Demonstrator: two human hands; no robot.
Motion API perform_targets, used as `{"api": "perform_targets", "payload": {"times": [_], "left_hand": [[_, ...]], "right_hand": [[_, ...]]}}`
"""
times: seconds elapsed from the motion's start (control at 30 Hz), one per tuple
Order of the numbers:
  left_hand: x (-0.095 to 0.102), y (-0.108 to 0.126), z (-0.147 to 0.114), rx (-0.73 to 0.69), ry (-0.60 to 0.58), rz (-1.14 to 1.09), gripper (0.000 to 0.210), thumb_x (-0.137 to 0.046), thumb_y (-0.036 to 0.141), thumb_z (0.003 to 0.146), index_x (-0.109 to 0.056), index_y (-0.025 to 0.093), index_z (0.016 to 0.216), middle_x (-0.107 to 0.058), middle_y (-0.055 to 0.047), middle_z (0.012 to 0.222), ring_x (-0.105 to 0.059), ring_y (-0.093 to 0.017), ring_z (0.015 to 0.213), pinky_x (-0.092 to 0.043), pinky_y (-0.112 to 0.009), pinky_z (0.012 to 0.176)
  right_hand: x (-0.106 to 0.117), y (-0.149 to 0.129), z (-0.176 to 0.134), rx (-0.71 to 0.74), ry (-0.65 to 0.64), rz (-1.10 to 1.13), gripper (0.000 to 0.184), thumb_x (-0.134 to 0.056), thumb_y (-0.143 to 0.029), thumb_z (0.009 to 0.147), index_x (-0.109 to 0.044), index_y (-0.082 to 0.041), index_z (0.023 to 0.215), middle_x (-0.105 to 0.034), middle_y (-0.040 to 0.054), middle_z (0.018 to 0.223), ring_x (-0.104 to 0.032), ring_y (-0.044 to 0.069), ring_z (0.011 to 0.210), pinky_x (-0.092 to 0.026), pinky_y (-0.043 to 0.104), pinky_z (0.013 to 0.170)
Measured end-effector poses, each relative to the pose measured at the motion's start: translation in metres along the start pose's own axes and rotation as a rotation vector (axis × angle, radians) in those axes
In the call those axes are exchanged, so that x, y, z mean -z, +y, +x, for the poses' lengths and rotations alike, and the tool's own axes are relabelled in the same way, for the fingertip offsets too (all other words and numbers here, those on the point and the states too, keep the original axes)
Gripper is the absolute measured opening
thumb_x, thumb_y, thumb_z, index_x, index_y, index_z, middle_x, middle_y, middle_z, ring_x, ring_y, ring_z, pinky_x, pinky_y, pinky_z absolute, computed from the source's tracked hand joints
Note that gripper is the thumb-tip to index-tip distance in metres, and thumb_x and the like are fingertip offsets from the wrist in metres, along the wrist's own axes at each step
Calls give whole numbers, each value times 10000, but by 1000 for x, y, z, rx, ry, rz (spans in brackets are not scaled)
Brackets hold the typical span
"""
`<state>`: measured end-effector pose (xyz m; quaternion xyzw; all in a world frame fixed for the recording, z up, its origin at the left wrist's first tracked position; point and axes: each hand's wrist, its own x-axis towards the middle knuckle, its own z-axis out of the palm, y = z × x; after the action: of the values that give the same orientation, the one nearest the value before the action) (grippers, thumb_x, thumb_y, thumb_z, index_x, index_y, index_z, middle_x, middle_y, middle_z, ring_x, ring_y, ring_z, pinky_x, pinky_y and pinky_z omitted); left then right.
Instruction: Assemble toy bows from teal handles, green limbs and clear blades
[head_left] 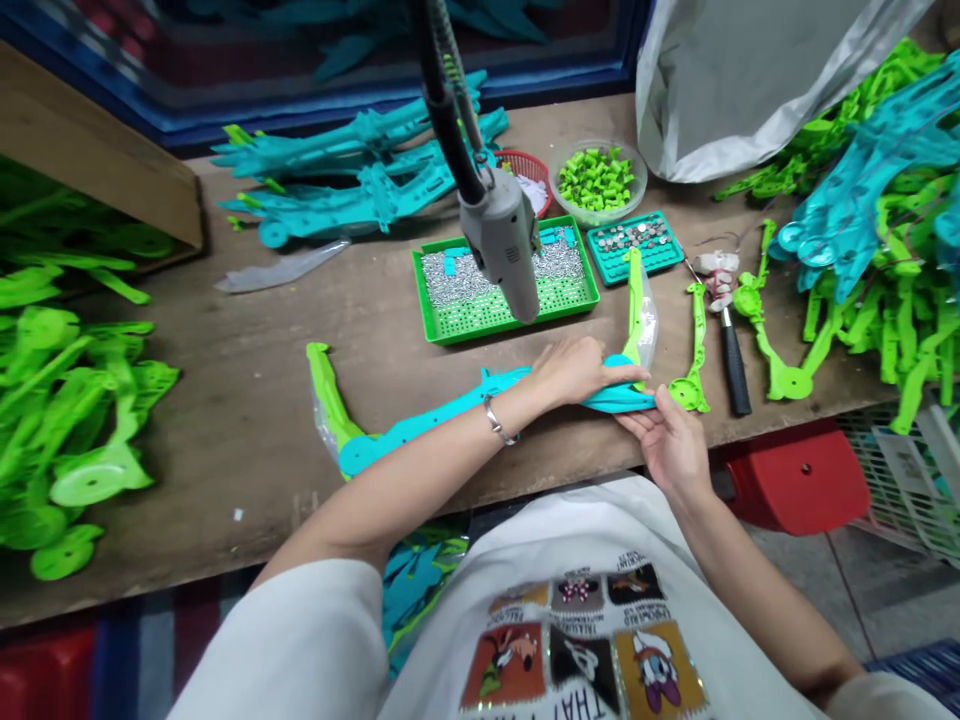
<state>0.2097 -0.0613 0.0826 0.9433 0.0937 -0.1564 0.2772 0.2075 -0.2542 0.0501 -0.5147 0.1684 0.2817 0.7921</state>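
Observation:
A long blue plastic piece [435, 412] lies along the front of the bench, with a green plastic arm [330, 395] at its left end and another green arm [636, 300] at its right end. Clear plastic shows beside both arms. My left hand [574, 370] rests over the blue piece near its right end, fingers closed on it. At that end's tip, my right hand [675, 435] pinches the blue plastic between thumb and fingers. Just right of my hands lies a loose green part [697, 345]. A grey power screwdriver [502, 240] hangs above the bench.
Behind stand a green tray of screws [442, 325], a teal tray of small metal pieces [637, 248] and a bowl of green pieces [598, 180]. A black-handled hammer [735, 365] lies right. Green parts [82, 400] pile left; blue parts [360, 190] lie behind.

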Motion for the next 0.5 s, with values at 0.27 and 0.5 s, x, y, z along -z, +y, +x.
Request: {"api": "perform_targets", "payload": {"times": [0.27, 0.5], "left_hand": [[5, 1, 0, -22, 29, -60, 914, -353, 971, 766, -739, 143, 788, -750, -194, 869, -695, -310, 837, -433, -356, 691], [-7, 14, 0, -66, 96, -69, 830, -405, 879, 852, -759, 128, 869, -745, -202, 871, -705, -319, 853, -423, -381, 646]], "right_hand": [[-13, 25, -24, -128, -159, 5, 266, -839, -373, 775, -743, -213, 964, -778, 69, 1143, -721, 232, 1138, -507, 455, 1123], [-73, 75, -21, -200, -386, -130, 336, -853, -190, 643, -724, -242, 949, -780, 3, 997, -711, 202, 981, -576, 404, 987]]}}
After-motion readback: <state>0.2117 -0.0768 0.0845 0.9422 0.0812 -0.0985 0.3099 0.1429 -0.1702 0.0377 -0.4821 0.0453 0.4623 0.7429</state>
